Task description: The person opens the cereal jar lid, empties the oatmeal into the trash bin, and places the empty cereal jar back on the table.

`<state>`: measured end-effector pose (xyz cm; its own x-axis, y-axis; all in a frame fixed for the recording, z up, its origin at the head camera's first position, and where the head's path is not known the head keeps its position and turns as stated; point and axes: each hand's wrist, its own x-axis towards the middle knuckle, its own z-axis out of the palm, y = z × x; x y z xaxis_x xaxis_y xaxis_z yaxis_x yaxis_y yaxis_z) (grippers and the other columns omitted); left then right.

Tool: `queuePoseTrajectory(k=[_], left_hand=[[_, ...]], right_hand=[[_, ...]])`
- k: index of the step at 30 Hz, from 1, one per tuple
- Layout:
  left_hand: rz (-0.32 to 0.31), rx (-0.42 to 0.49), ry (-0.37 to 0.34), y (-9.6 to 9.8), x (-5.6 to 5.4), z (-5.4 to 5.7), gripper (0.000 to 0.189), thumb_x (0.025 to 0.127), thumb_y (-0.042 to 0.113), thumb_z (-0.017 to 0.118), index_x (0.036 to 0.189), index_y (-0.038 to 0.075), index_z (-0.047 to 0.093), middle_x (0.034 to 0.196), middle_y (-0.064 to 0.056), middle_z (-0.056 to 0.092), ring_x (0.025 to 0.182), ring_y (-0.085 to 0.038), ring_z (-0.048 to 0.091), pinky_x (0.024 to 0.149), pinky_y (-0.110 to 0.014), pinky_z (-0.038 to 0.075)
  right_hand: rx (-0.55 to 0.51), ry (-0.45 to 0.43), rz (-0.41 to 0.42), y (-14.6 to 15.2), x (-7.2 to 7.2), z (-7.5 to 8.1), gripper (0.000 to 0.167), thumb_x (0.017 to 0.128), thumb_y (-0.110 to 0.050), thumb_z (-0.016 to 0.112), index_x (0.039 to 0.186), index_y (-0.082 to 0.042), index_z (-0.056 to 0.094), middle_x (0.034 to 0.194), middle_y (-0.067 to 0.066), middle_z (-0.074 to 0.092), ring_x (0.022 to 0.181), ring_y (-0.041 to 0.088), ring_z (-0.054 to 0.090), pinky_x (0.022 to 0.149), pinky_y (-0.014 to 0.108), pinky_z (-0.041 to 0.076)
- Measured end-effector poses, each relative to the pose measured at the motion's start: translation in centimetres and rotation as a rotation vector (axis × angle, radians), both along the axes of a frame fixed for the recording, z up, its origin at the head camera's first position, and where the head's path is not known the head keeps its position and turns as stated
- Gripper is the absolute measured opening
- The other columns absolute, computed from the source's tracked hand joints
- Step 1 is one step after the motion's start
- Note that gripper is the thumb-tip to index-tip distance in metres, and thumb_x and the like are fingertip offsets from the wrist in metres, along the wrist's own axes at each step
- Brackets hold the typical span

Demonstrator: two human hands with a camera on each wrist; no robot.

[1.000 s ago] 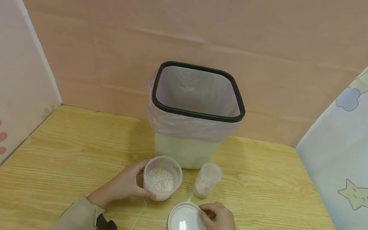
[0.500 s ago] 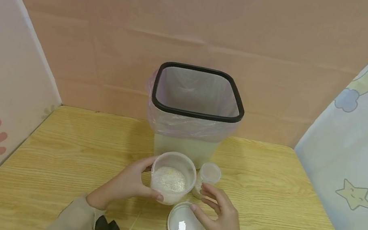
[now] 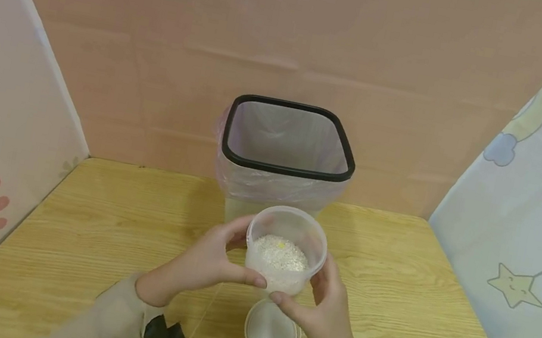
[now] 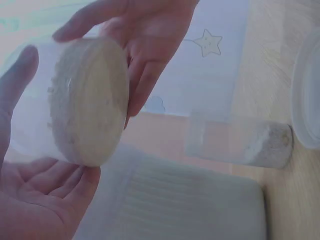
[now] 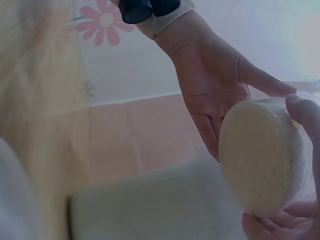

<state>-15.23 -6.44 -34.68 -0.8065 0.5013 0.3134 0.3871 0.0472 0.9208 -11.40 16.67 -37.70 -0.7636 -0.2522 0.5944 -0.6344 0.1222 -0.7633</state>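
Both hands hold a clear round plastic tub (image 3: 283, 284) in the air, in front of the bin. White granules (image 3: 280, 253) with a small yellow bit fill its lower part. My left hand (image 3: 209, 258) grips the left side, thumb at the near wall. My right hand (image 3: 330, 309) grips the right side, its thumb close to the other. The tub's round underside (image 4: 100, 100) shows in the left wrist view. Below the hands, a clear round lid (image 3: 271, 335) lies on the table. A small clear jar (image 4: 240, 142) with granules stands on the table, hidden behind tub and hand in the head view.
A white bin (image 3: 242, 207) with a black rim (image 3: 284, 169) and a thin pinkish liner (image 3: 236, 178) stands at the table's back middle. A wooden table (image 3: 121, 215) spreads underneath. Cloth backdrops (image 3: 295, 34) enclose the back and both sides.
My left hand has raised the tub and moved it right. My right hand has left the lid's edge and taken the tub's right side. The lid stays on the table.
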Motion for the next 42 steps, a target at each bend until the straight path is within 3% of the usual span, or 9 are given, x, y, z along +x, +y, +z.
queuePoseTrajectory(k=[5, 13, 17, 21, 25, 31, 35, 42], left_hand=[[0.054, 0.099, -0.033, 0.8, 0.1, 2.4, 0.08, 0.078, 0.006, 0.089, 0.146, 0.001, 0.048, 0.141, -0.016, 0.058, 0.131, -0.03, 0.056, 0.107, -0.028, 0.047], [0.083, 0.154, 0.01, 1.5, -0.8, 6.8, 0.07, 0.084, 0.015, 0.085, 0.145, 0.0, 0.053, 0.136, -0.015, 0.063, 0.125, -0.026, 0.062, 0.102, -0.03, 0.051], [0.114, 0.148, -0.041, 1.7, -1.7, 8.8, 0.056, 0.09, 0.022, 0.08, 0.14, 0.005, 0.059, 0.13, -0.008, 0.068, 0.119, -0.019, 0.066, 0.098, -0.031, 0.055], [0.201, 0.09, -0.096, 1.6, -2.9, 10.5, 0.051, 0.093, 0.031, 0.077, 0.137, 0.01, 0.063, 0.127, -0.001, 0.07, 0.117, -0.012, 0.065, 0.101, -0.033, 0.054], [0.266, 0.053, -0.156, 1.5, -4.0, 11.5, 0.061, 0.092, 0.041, 0.076, 0.141, 0.007, 0.059, 0.127, -0.001, 0.069, 0.116, -0.011, 0.066, 0.1, -0.031, 0.053], [0.258, 0.142, -0.292, 1.2, -5.6, 12.4, 0.072, 0.094, 0.04, 0.073, 0.148, -0.001, 0.046, 0.149, -0.008, 0.051, 0.128, -0.015, 0.058, 0.097, -0.024, 0.054], [0.253, 0.135, -0.313, 0.9, -6.3, 13.0, 0.07, 0.096, 0.04, 0.071, 0.148, -0.002, 0.046, 0.153, -0.009, 0.047, 0.13, -0.023, 0.057, 0.097, -0.025, 0.054], [0.253, 0.164, -0.314, 0.4, -7.6, 14.2, 0.056, 0.1, 0.037, 0.065, 0.138, -0.003, 0.052, 0.139, -0.012, 0.054, 0.122, -0.027, 0.062, 0.098, -0.031, 0.055]], right_hand=[[-0.056, -0.003, 0.006, -0.1, -1.0, 2.6, 0.093, 0.072, 0.02, 0.079, 0.151, 0.004, 0.034, 0.144, 0.025, 0.046, 0.132, 0.021, 0.051, 0.109, 0.027, 0.045], [-0.21, -0.003, 0.04, -0.6, -2.9, 7.2, 0.074, 0.083, 0.004, 0.075, 0.148, 0.003, 0.038, 0.137, 0.021, 0.048, 0.119, 0.026, 0.057, 0.093, 0.029, 0.057], [-0.236, -0.058, 0.016, -0.9, -4.2, 9.4, 0.069, 0.085, 0.002, 0.069, 0.147, -0.002, 0.039, 0.134, 0.016, 0.051, 0.113, 0.025, 0.062, 0.084, 0.029, 0.061], [-0.198, -0.122, -0.066, -1.1, -5.9, 11.3, 0.062, 0.087, -0.004, 0.069, 0.142, -0.008, 0.041, 0.129, 0.011, 0.055, 0.106, 0.023, 0.064, 0.08, 0.028, 0.061], [-0.117, -0.161, -0.16, -1.1, -7.5, 12.8, 0.062, 0.087, -0.015, 0.073, 0.138, -0.007, 0.039, 0.127, 0.011, 0.054, 0.103, 0.024, 0.065, 0.077, 0.026, 0.061], [0.012, -0.207, -0.239, -1.5, -9.4, 14.1, 0.07, 0.088, -0.038, 0.075, 0.136, -0.007, 0.034, 0.124, 0.013, 0.047, 0.104, 0.024, 0.064, 0.08, 0.027, 0.058], [0.049, -0.184, -0.225, -1.6, -10.3, 14.7, 0.065, 0.093, -0.047, 0.066, 0.13, -0.004, 0.036, 0.124, 0.013, 0.048, 0.102, 0.023, 0.064, 0.082, 0.03, 0.058], [0.079, -0.166, -0.194, -1.4, -11.6, 16.1, 0.056, 0.097, -0.05, 0.059, 0.119, -0.002, 0.043, 0.119, 0.013, 0.049, 0.101, 0.026, 0.064, 0.084, 0.034, 0.062]])
